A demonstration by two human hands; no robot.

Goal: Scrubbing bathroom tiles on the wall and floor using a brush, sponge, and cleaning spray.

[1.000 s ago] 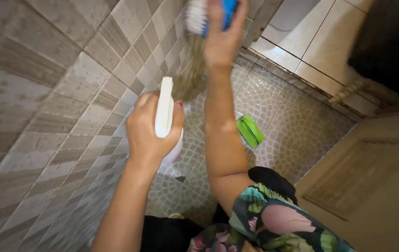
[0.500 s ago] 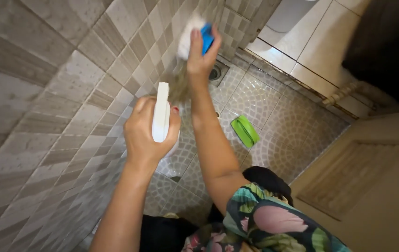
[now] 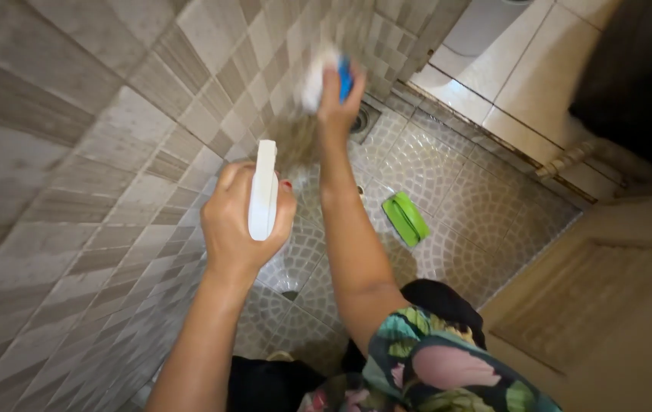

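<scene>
left hand (image 3: 240, 221) fingers wrapped on white spray bottle (image 3: 263, 191) | right hand (image 3: 339, 101) fingers grip blue brush (image 3: 329, 76) (blurred) against wall tiles (image 3: 112, 137)

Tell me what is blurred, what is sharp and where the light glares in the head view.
Head view: the right hand and its blue-and-white brush are smeared by motion blur; the left hand and white spray bottle are fairly sharp; the wet floor tiles carry soft glare; the wall tiles bend with wide-angle distortion; the top right corner is dark.

the scrub brush (image 3: 330, 76) is motion-blurred against the wall tiles (image 3: 112, 152). the spray bottle (image 3: 263, 191) body hides behind the left hand (image 3: 238, 221).
</scene>
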